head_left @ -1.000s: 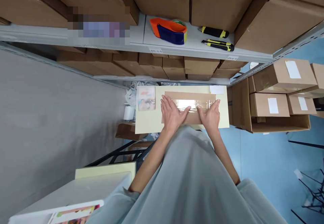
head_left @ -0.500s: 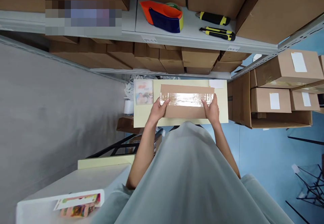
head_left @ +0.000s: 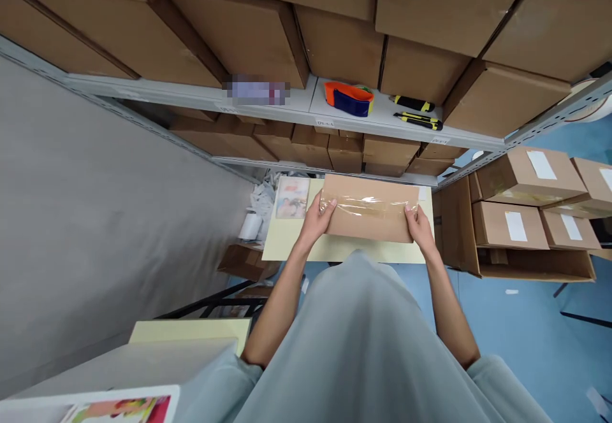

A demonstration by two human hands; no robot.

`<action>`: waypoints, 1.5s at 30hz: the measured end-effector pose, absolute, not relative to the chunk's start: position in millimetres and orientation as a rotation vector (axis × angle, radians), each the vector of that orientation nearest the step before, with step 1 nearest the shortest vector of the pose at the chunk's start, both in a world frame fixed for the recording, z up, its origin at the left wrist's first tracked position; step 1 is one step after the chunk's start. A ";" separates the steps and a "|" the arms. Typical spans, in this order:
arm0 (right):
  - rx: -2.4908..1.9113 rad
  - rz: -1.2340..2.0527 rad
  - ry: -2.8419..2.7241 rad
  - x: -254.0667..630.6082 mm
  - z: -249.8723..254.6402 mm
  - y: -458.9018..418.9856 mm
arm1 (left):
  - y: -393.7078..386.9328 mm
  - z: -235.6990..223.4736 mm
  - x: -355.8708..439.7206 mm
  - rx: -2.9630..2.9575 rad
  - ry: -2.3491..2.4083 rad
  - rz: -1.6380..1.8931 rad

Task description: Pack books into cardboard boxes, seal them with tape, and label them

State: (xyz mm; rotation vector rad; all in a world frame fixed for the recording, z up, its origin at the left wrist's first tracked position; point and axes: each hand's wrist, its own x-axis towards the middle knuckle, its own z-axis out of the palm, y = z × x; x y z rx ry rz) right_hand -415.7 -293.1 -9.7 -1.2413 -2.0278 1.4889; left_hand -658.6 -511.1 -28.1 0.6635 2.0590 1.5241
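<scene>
A brown cardboard box (head_left: 370, 225) with a strip of shiny clear tape (head_left: 368, 205) along its upper face is held between my two hands, over a pale yellow table (head_left: 287, 244). My left hand (head_left: 319, 218) grips the box's left end, thumb on the tape. At the opposite end my right hand (head_left: 417, 222) is closed round the edge, its thumb also on top near the tape's end. The fingers under the box are hidden. Left of the box, a printed picture sheet (head_left: 292, 197) lies on the table.
Ahead, a grey shelf (head_left: 268, 97) bears cardboard boxes, an orange and blue tape dispenser (head_left: 349, 99) and yellow-black box cutters (head_left: 418, 120). To the right, a large open carton (head_left: 454, 225) holds several labelled boxes (head_left: 510, 224). A grey wall (head_left: 119, 219) borders the left.
The camera view has shifted, showing more of the upper shelf. The box has tilted, so the tape's glare differs and more of its face shows. Both hands still hold its ends.
</scene>
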 end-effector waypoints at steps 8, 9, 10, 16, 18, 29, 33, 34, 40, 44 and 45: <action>-1.037 1.328 -2.048 -404.8 5.6 -302.6 | -547.5 -38.9 -664.6 0.628 2.101 1.658; -1.068 1.349 -2.039 -401.2 -7.2 -306.9 | -552.4 -53.2 -661.5 0.571 2.046 1.666; -1.104 1.377 -2.023 -397.5 -21.9 -311.8 | -556.7 -68.3 -657.5 0.509 2.001 1.675; -1.340 1.433 -1.998 -377.9 -110.5 -344.5 | -574.0 -137.6 -626.7 0.165 2.000 1.505; -1.387 1.459 -2.016 -372.0 -129.8 -353.1 | -579.0 -148.7 -620.5 0.122 1.994 1.456; -1.521 1.780 -1.827 -380.3 -121.3 -306.3 | -565.7 -154.4 -685.3 0.088 1.995 1.338; -1.517 1.779 -1.801 -417.5 -106.7 -283.1 | -531.4 -140.1 -704.7 0.149 1.981 1.360; -1.513 1.783 -1.810 -424.8 -103.9 -281.0 | -525.9 -135.8 -705.8 0.179 1.964 1.360; -1.360 1.776 -1.856 -424.6 -80.8 -287.0 | -533.3 -105.5 -703.5 0.201 2.007 1.391; -1.352 1.733 -1.766 -402.5 -63.3 -293.9 | -549.8 -85.9 -701.2 0.228 1.995 1.493; -1.335 1.733 -1.761 -398.0 -60.8 -295.3 | -552.3 -82.5 -699.5 0.239 1.976 1.515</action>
